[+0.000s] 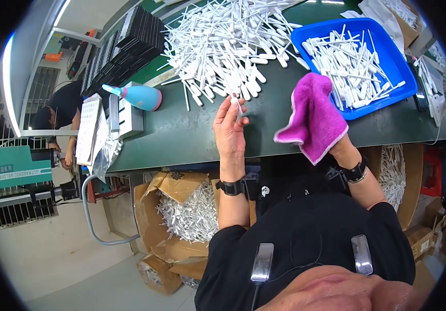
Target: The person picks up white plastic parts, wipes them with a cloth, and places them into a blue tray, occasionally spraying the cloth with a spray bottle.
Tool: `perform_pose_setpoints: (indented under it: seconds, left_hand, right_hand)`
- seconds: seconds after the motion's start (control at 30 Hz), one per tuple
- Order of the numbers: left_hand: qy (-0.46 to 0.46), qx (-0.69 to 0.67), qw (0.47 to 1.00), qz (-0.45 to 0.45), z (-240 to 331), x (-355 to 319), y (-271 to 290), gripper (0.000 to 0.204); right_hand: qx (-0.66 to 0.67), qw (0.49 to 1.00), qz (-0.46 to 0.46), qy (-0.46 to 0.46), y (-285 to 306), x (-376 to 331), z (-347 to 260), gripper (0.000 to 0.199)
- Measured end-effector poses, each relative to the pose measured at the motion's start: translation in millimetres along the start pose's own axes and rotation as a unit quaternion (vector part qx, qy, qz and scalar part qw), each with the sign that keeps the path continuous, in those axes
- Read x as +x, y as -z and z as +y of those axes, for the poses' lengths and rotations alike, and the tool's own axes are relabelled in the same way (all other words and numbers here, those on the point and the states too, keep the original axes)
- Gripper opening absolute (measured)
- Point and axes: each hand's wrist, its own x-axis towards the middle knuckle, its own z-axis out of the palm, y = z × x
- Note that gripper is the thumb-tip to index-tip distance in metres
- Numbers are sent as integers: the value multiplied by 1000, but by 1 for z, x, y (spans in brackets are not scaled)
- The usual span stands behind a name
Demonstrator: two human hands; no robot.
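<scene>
My left hand [230,129] is raised over the near side of the table, its thumb and fingers pinched on a small white plastic piece [238,108]. Most of that piece is hidden by the fingers. A magenta cloth [316,116] with a pale edge drapes over my right hand [341,147], which grips it from beneath; the fingers are covered. Beyond my left hand spreads a big heap of white plastic sticks [228,44] with thick rounded ends. More such sticks lie in a blue tray [407,85], just past the cloth.
At the left stand a light-blue squeeze bottle [142,98], a grey metal block [129,122] and stacked black trays [129,46]. Cardboard boxes [147,207] of white parts sit below the green table [192,140]. Another person [65,111] bends over at far left.
</scene>
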Motion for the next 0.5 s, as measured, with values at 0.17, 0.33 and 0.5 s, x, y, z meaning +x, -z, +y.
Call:
perform_pose_setpoints:
  seconds: [0.17, 0.33, 0.5]
  left_hand:
    - [-44, 42, 998, 8, 3, -15, -26, 27]
    - [50, 155, 979, -124, -21, -31, -59, 19]
    - [184, 207, 932, -234, -47, -50, -60, 8]
  right_hand:
    - [91, 995, 27, 29, -35, -12, -23, 45]
    - [-29, 999, -6, -14, -22, 7, 2, 39]
    - [-13, 967, -232, 106, 0, 57, -26, 30]
